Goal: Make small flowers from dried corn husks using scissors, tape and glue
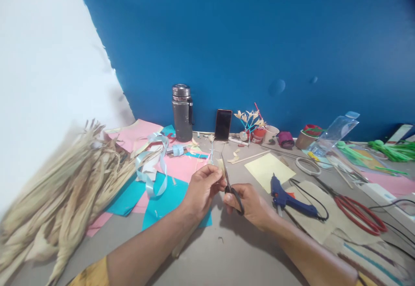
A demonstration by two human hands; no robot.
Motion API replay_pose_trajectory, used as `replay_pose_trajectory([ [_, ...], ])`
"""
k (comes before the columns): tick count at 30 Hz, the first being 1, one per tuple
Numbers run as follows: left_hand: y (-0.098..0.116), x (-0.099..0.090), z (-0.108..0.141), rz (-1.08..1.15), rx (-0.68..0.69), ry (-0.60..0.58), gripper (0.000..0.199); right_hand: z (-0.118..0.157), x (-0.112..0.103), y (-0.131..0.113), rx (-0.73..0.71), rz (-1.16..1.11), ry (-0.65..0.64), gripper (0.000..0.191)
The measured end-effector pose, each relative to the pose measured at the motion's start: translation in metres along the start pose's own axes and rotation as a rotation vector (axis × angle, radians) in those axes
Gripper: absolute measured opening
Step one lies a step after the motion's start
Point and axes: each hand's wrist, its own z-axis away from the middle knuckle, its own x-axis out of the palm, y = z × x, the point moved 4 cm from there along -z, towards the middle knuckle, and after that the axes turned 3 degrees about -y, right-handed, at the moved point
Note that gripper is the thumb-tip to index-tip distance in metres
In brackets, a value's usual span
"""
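Seen from the head camera, two bare hands work above a grey table set against a blue wall. The left hand (207, 184) has its thumb and fingers pinched together on a small pale strip (221, 165). The right hand (244, 204) is curled around the dark handles of a pair of scissors (239, 201), blades pointing up and away, right beside the strip. Whether the blades touch it, I cannot tell.

Along the wall stand the containers. A grey flask (183, 121) is upright with its metal lid on, so its contents are hidden. To the right of a dark phone (223, 125), husk flowers (249, 116) on blue stems rise near a small red tub (258, 135); whether they stand in it is unclear. Next comes a white cup (271, 134), its inside too small to make out. Beyond a purple bundle (285, 140) is a brown cup (304, 141) with something red and green at its top. A clear plastic bottle (337, 131) tilts to the right, its pale blue cap uppermost.

At left, dried husks (65, 195) are heaped beside pink and blue paper. At right, a blue glue gun (292, 200) lies on its side near a yellow sheet (269, 171).
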Motion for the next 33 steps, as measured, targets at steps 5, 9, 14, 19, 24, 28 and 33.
replay_pose_trajectory([
  [5, -0.0011, -0.002, -0.0021, 0.016, 0.018, -0.008, 0.028, 0.0009, 0.0012, 0.0001, -0.046, 0.007, -0.036, 0.065],
  [9, -0.0013, -0.005, -0.0032, 0.02, 0.032, 0.012, 0.028, 0.0017, 0.0014, -0.0006, -0.045, 0.029, -0.034, 0.065],
  [14, 0.0001, -0.0053, -0.0024, 0.013, 0.03, 0.032, 0.028, 0.0013, 0.0015, -0.0038, -0.027, 0.046, -0.02, 0.065],
  [19, 0.0022, -0.0034, -0.0011, 0.005, 0.02, 0.032, 0.027, 0.0016, 0.0007, -0.005, 0.013, 0.039, -0.006, 0.062],
  [24, 0.0039, -0.002, -0.0007, 0.009, 0.016, 0.033, 0.024, 0.0017, 0.0005, -0.0043, 0.023, 0.035, 0.015, 0.061],
  [28, 0.0049, -0.0019, -0.0001, 0.011, 0.01, 0.037, 0.022, 0.001, 0.002, -0.0006, 0.005, -0.005, 0.019, 0.061],
  [33, 0.0061, -0.002, 0.0002, 0.007, -0.004, 0.034, 0.021, 0.0014, 0.0028, 0.0035, 0.022, -0.028, 0.026, 0.06],
])
